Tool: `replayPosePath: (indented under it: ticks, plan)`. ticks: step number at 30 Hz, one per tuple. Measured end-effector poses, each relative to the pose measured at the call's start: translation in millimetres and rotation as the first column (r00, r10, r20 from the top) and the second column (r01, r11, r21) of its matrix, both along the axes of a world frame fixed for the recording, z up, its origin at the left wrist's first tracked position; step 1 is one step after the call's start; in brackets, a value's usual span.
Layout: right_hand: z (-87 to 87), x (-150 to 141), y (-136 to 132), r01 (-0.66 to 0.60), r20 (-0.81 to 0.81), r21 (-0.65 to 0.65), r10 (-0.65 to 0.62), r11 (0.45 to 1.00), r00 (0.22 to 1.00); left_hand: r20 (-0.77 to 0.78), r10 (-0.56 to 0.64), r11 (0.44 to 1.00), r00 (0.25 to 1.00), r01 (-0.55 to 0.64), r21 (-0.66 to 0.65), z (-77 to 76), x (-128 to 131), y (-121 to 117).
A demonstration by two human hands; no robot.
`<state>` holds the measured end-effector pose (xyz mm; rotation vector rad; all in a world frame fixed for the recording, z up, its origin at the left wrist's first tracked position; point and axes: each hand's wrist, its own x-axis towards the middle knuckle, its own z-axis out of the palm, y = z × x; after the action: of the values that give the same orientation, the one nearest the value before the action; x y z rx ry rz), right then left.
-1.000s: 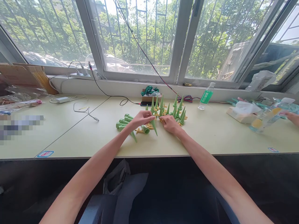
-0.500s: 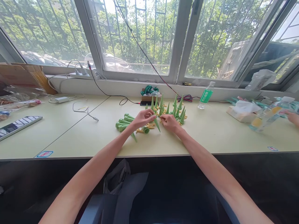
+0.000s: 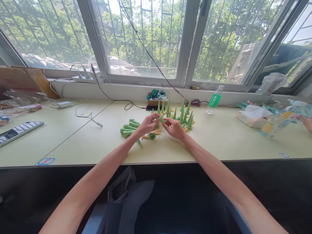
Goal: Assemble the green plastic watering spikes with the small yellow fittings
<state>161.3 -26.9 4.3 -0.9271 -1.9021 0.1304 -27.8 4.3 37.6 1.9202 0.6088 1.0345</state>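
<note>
My left hand [image 3: 149,124] is closed on a green plastic plant-watering spike [image 3: 162,119], held just above the table. The fingers of my right hand [image 3: 175,128] pinch at the same spike from the right, hiding part of it. Several green spikes [image 3: 130,126] lie on their sides left of my left hand. Close below the hands are small yellow valve pieces [image 3: 157,131] and a spike's round open end [image 3: 152,136]. Behind my right hand, several spikes [image 3: 187,112] stand point up with yellow pieces at their bases.
A black phone [image 3: 152,108] and a small carton [image 3: 159,102] lie behind the spikes. A green-labelled bottle [image 3: 214,100] stands to the right, near a tissue box [image 3: 251,118]. At the far right, another person's hand [image 3: 307,123] touches a large bottle [image 3: 276,123]. Cables [image 3: 89,117] lie left.
The spike in my left hand has turned from pointing down toward me, its tip no longer showing below. My right hand has moved left and up onto it, from beside the yellow pieces.
</note>
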Motion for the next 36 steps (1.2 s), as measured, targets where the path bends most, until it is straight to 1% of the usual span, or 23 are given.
replayPosePath:
  ticks: [4,8,14,25,29,36]
  plan:
    - [-3.7,-2.1,1.6,0.019,-0.033,0.014,-0.019,1.0,0.999,0.026,-0.002,1.0,1.0,0.002,-0.007,1.5,1.2,-1.8]
    - [-4.2,-4.6,2.7,0.092,-0.084,0.043,-0.088,0.995,0.993,0.032,-0.003,1.0,0.999,0.003,-0.012,1.9,2.4,-2.5]
    - [-5.5,-4.0,4.8,0.17,-0.108,0.059,-0.163,0.984,0.981,0.041,0.046,0.999,0.998,-0.045,-0.027,1.0,3.6,-1.7]
    - [-5.7,-7.9,2.8,0.179,-0.061,0.043,-0.176,0.983,0.982,0.069,0.075,0.996,0.995,-0.072,-0.046,-1.3,4.7,0.5]
    - [-3.8,-8.5,1.1,0.176,-0.045,0.067,-0.173,0.982,0.984,0.1,0.06,0.997,0.993,-0.055,-0.047,-1.4,4.8,1.0]
    - [-1.9,-8.9,-1.3,0.124,-0.036,0.101,-0.121,0.987,0.992,0.12,0.044,0.999,0.992,-0.04,-0.033,-0.6,4.5,0.5]
